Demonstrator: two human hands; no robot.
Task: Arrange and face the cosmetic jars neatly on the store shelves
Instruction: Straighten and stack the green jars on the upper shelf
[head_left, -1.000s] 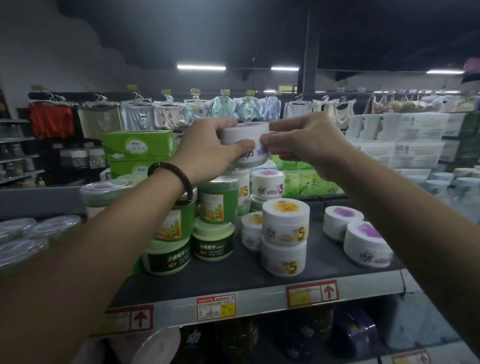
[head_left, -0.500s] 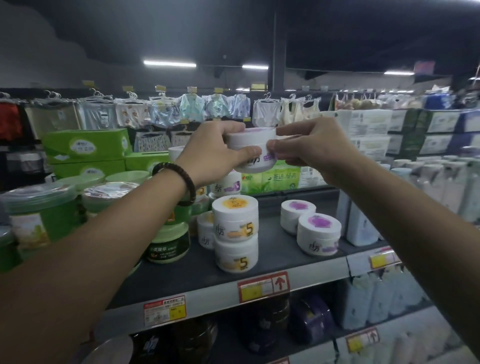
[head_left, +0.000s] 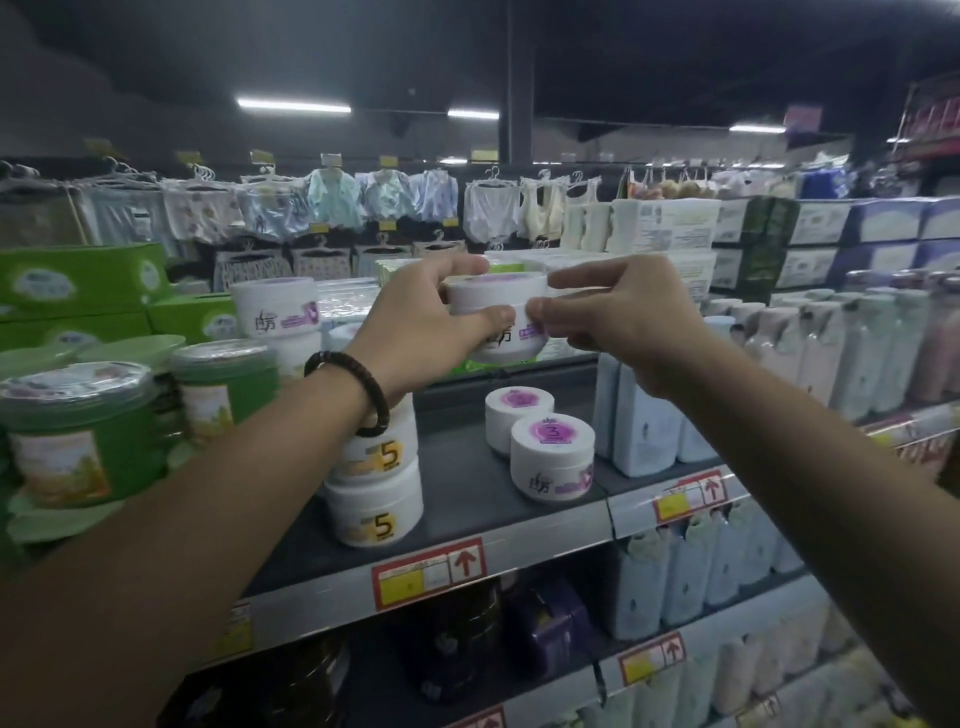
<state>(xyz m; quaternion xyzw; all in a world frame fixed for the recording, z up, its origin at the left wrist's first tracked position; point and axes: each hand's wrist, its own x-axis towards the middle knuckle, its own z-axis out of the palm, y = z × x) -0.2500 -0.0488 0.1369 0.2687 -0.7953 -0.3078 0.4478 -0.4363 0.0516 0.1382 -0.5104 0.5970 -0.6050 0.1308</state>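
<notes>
The grey shelf (head_left: 467, 499) runs across at chest height, with darker stock packed on the shelf below it. At its left end sit green boxes (head_left: 78, 280), stacked at the back. Pale bottles (head_left: 857, 353) stand in crowded rows along the right. Big green tubs (head_left: 78, 431) with clear lids fill the near left corner.

Both arms reach in over the shelf. The left hand (head_left: 421, 332) has its fingers curled around the far side of the raised jar (head_left: 488, 293), with the thumb laid across the front over part of the label. The right hand (head_left: 628, 322) pinches the jar's right edge between thumb and forefinger, its other fingers loosely folded. The jar is white with a purple top, held upright in the air between the hands, well above the open middle of the shelf.

Under the left wrist is a stack of two jars (head_left: 376, 499), white, each marked with a 5. To its right two purple-topped jars (head_left: 553, 452) stand one behind the other, just touching. Another white jar (head_left: 275, 306) sits high at the back left.

A dark bead bracelet (head_left: 363, 384) circles the left wrist. A red-edged price tag (head_left: 428, 571) with an arrow is fixed on the shelf's front rail.
</notes>
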